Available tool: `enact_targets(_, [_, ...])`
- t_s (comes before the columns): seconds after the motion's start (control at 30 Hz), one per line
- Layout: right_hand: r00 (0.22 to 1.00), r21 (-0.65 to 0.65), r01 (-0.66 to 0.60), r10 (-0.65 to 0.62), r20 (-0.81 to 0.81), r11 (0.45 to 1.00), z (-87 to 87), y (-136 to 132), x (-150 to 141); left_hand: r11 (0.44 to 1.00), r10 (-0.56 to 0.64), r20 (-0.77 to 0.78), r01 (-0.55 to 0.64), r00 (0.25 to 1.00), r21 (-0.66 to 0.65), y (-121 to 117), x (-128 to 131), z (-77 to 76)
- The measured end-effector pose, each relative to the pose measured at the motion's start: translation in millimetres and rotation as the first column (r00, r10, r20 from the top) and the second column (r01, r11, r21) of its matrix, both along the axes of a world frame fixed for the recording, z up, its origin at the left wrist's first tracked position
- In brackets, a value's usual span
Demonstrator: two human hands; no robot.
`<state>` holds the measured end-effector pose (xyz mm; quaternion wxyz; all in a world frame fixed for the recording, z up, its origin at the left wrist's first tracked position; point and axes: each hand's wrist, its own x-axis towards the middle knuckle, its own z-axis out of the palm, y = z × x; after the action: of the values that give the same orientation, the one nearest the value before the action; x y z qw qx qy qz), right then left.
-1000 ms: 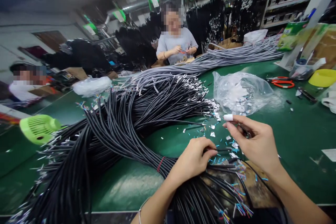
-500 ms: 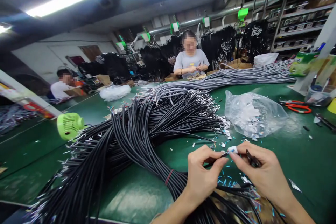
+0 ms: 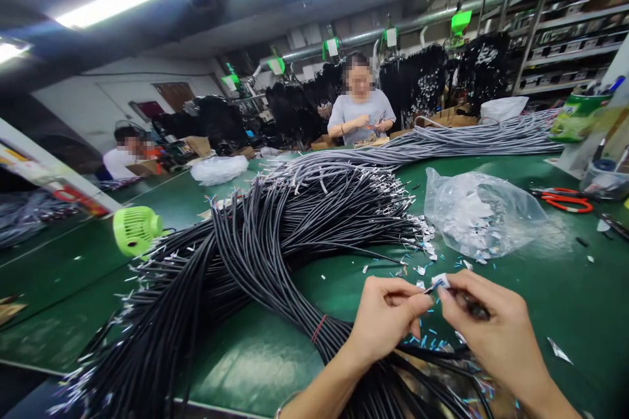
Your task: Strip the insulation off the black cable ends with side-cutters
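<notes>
My left hand (image 3: 386, 321) pinches the end of a thin black cable (image 3: 426, 289) just above the green table (image 3: 565, 288). My right hand (image 3: 484, 327) meets it fingertip to fingertip, with a white guard on the forefinger, and is closed round a small dark tool (image 3: 470, 304). Below both hands lies a bundle of black cables with stripped coloured ends (image 3: 432, 380). A big heap of black cables (image 3: 255, 242) fans out to the left of my hands.
A clear plastic bag of foil scraps (image 3: 479, 213) lies behind my hands. Red-handled scissors (image 3: 565, 200) rest at the right, a green fan (image 3: 135, 229) at the left. Grey cables (image 3: 466, 137) run along the far side. Two people sit at work beyond the table.
My hands came together at the cable end, left thumb and right forefinger now touching. The view tilted up between the first and second frame, then held.
</notes>
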<state>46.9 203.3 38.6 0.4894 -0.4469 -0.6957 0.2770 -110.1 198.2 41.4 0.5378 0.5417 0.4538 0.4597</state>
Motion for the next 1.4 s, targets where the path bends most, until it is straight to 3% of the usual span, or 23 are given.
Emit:
enact_targets(0.03, [0.994,-0.155,-0.065,0.051,-0.096,0.986,1.2,1,-1,1.0,-0.007,0.04,0.006,0.999,0.015,0,-2,1.5])
enact_targets(0.1, [0.935,-0.438,-0.255,0.104,-0.34,0.862,5.1,2,-3,0.977,0.053,0.026,-0.057,0.998,0.206,-1,-5,4.1])
enact_targets(0.17, [0.848,-0.557,-0.405,0.07,-0.525,0.725,9.6,2,-6,0.869,0.151,-0.092,-0.088,0.984,0.487,-3,-8,5.6])
enact_targets(0.23, [0.807,-0.58,-0.456,0.04,-0.589,0.675,12.8,2,-7,0.716,0.256,-0.22,-0.032,0.941,0.698,-5,-11,5.7])
enact_targets(0.33, [0.856,-0.567,-0.398,0.07,-0.512,0.721,12.6,1,-7,0.551,0.358,-0.275,0.036,0.892,0.834,-5,-16,4.4])
enact_targets(0.47, [0.962,-0.376,-0.256,0.196,-0.191,0.89,4.6,1,-2,0.465,0.45,-0.273,0.037,0.85,0.884,-4,-20,3.8])
enact_targets(0.53, [0.983,-0.231,-0.173,0.153,-0.102,0.957,-1.7,2,0,0.42,0.521,-0.256,0.016,0.814,0.908,-5,-21,4.4])
enact_targets(0.6, [0.996,-0.122,-0.075,0.067,-0.064,0.99,-8.6,3,3,0.361,0.587,-0.215,-0.014,0.78,0.932,-7,-22,5.1])
enact_targets(0.7, [0.996,-0.045,-0.043,0.046,0.071,0.998,-16.1,4,5,0.302,0.639,-0.18,-0.028,0.748,0.953,-9,-23,5.2])
enact_targets(0.83, [0.973,0.036,-0.097,0.087,0.215,0.995,-14.1,3,4,0.271,0.652,-0.172,-0.015,0.738,0.962,-9,-22,4.5])
enact_targets(1.0, [0.973,0.076,-0.118,0.1,0.209,0.99,-1.9,2,0,0.209,0.653,-0.132,-0.009,0.746,0.978,-6,-20,4.6])
enact_targets(1.4, [0.977,0.107,-0.095,0.072,0.202,0.99,-1.9,1,-1,0.184,0.692,-0.151,0.03,0.706,0.982,-6,-22,-0.2])
